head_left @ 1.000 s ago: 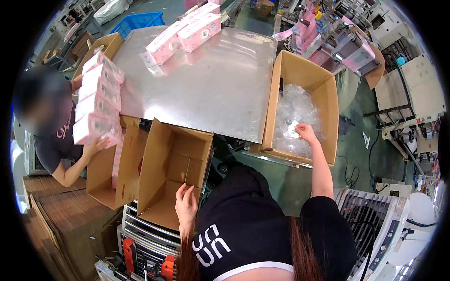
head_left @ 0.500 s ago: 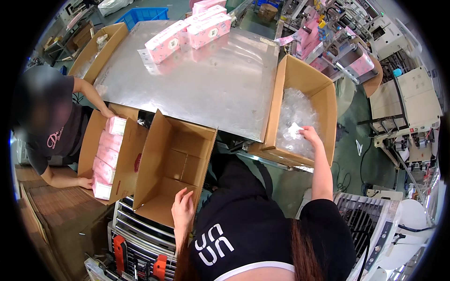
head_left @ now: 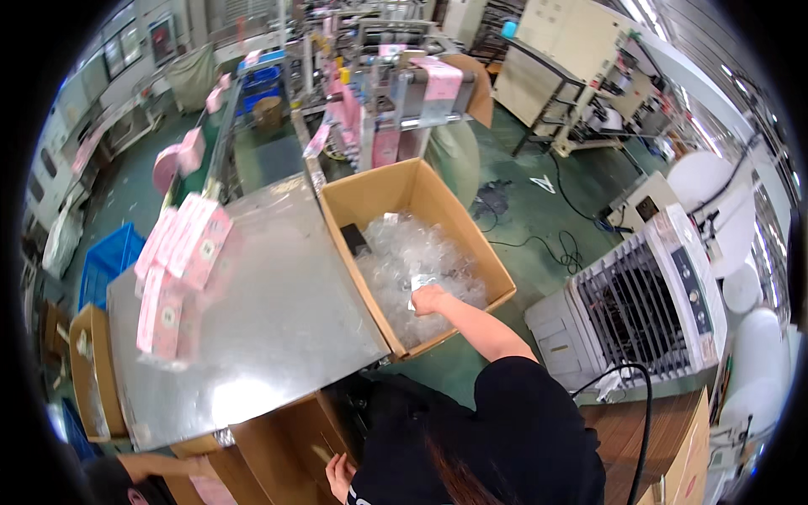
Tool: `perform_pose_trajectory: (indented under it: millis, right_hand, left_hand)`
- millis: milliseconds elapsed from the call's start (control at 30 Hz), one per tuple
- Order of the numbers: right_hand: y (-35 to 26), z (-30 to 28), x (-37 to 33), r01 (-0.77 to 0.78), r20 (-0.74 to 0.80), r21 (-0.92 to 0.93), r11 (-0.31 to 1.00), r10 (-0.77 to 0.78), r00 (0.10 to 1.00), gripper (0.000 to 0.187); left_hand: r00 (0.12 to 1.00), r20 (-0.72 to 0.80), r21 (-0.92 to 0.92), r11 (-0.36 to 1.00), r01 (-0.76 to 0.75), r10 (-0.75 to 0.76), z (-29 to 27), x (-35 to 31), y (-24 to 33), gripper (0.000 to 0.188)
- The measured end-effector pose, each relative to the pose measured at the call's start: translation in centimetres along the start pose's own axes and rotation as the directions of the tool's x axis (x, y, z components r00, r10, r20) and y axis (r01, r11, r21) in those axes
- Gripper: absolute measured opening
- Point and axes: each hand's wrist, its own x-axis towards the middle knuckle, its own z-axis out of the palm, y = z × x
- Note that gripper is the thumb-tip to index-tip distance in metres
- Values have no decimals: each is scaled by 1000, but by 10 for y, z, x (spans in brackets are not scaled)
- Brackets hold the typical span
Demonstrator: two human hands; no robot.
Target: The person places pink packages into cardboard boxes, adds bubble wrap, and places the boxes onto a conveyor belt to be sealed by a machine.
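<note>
The right hand (head_left: 431,299) is clamped on a clear bag (head_left: 418,286) inside the cardboard box (head_left: 498,273); slippery plastic could slide free. The left hand (head_left: 340,475), below that box, rests spread apart.

The open cardboard box (head_left: 471,244) is plain tan-brown inside and out, and the plastic bags (head_left: 417,252) heaped in it are clear with whitish glints. The desk (head_left: 278,320) is dull silver-grey metal with pale reflections. The packages (head_left: 181,252) stacked on it are pink with white patches. The person's top (head_left: 522,429) is black. The floor (head_left: 539,210) is dark green. The fan unit (head_left: 648,303) is white with a grey grille, and the crate (head_left: 105,265) is bright blue
</note>
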Motion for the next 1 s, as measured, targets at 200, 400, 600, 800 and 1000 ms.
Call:
perform_pose_trajectory:
  millis: [200,400,600,800,1000]
  right_hand:
    - [61,2,-21,-176,-44,135,975,183,982,32]
    - [88,-18,-22,-196,-96,80,977,203,974,30]
    - [67,-83,32,-223,-391,259,940,313,865,35]
    - [-107,-110,113,437,-497,828,352,98,862,26]
    - [-409,57,93,780,-271,577,244,-843,464,27]
  left_hand:
    - [914,340,270,908,-319,220,-20,70,91,22]
    - [802,293,314,739,-596,521,-26,120,147,25]
    - [814,225,259,772,-580,536,-41,120,21,24]
    - [940,240,393,862,-321,241,-39,122,10,34]
    - [971,153,530,815,-237,183,-66,175,48,50]
